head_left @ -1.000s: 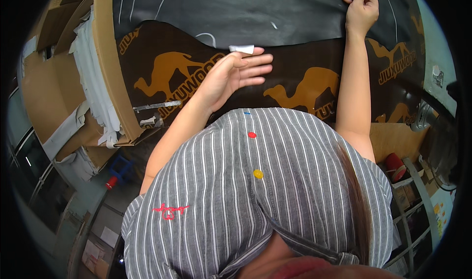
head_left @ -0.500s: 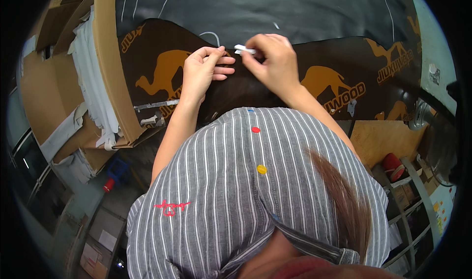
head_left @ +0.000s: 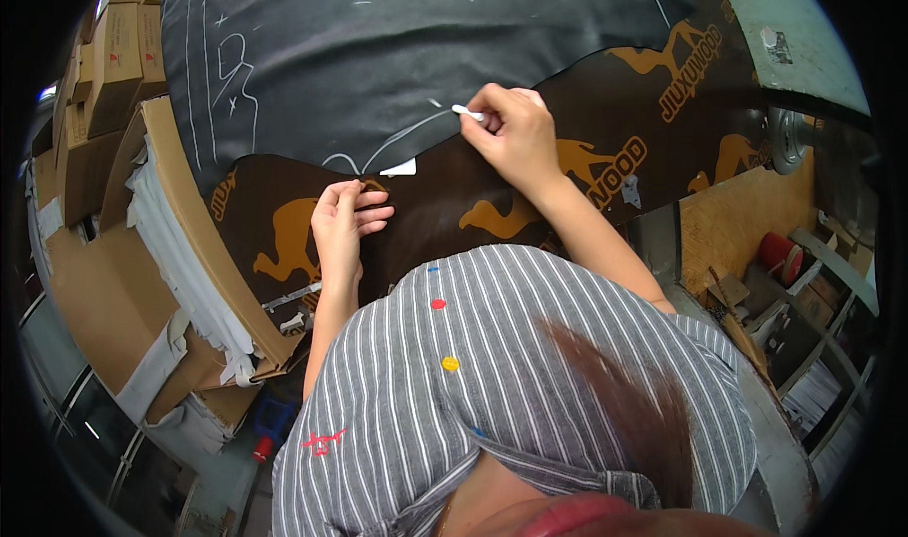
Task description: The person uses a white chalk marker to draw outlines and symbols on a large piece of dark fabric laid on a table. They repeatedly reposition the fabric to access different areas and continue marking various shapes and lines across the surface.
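A black leather-like sheet (head_left: 312, 73), marked with white lines and small crosses, lies over a brown board (head_left: 426, 211) printed with orange camels. My right hand (head_left: 515, 135) pinches a white chalk-like stick (head_left: 468, 114), its tip at the end of a curved white line (head_left: 402, 138) near the sheet's edge. My left hand (head_left: 342, 223) is at that edge, at the line's other end. Its thumb and forefinger press together while the other fingers stick out; whether they grip the edge is hidden. A small white tag-like piece (head_left: 402, 168) shows along the edge between my hands.
An open cardboard box (head_left: 213, 244) of pale folded material stands left of the board, with closed cartons (head_left: 113, 59) stacked beyond. At lower right are a metal rack (head_left: 809, 348) and a red cylindrical object (head_left: 780, 258). A pale green surface (head_left: 804, 26) borders the far right.
A curved white line now runs between my two hands. My right hand has brought the stick's tip down onto the sheet. The whole view has shifted and turned.
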Demonstrator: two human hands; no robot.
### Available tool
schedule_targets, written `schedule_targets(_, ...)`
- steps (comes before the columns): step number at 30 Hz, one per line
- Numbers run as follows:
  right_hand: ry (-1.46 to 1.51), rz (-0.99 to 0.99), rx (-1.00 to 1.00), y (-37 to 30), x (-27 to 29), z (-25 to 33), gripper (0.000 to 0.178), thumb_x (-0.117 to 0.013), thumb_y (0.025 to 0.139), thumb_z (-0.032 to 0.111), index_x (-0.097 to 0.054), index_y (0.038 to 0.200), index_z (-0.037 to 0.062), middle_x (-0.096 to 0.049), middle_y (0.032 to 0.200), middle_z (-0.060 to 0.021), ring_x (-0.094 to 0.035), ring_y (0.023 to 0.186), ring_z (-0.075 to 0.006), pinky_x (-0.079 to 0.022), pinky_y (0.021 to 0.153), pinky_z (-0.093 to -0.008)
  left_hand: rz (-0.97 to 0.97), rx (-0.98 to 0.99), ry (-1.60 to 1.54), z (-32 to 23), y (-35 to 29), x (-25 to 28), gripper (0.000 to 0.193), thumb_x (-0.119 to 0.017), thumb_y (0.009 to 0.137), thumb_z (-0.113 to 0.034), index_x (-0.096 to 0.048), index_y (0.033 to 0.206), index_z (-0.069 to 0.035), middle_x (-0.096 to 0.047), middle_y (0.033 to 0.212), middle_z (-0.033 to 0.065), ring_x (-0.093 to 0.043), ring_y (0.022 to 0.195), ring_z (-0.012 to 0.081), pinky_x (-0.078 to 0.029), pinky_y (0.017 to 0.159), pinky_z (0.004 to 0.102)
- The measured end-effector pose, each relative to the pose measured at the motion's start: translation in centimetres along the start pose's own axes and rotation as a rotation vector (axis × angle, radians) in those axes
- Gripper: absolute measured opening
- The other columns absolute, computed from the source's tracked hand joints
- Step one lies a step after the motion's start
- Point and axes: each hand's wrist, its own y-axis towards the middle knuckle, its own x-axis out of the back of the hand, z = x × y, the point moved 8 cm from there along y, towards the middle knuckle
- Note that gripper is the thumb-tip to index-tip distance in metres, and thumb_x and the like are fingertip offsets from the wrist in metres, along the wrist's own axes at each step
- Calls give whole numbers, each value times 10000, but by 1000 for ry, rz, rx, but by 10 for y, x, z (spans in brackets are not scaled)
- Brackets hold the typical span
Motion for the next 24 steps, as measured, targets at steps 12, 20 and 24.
schedule_targets(12,87,9,97,2,-11,17,109,-699,806,135,-611,778,78,-563,634,-24,-590,630,-208,-486,803,-348,-85,-196,-27,-18,-7,10,255,-598,1014,-174,-520,1184,1,-724,904,126,-716,749,165,-557,602,246)
schedule_targets(20,-74,-74,-78,-3,35,-23,152,-727,797,159,-611,749,72,-535,591,-23,-571,603,-216,-465,742,-345,-128,-177,-231,-12,-11,24,563,-578,1014,-248,-365,1455,28,-627,1285,229,-673,1092,281,-558,913,360)
schedule_targets(24,179,-139,-277,-6,69,-63,104,-747,836,98,-655,835,48,-575,670,28,-518,627,-87,-447,681,-249,-159,-126,-292,-27,5,26,452,-616,1005,-287,-510,1344,-8,-686,1172,161,-679,935,178,-549,777,270)
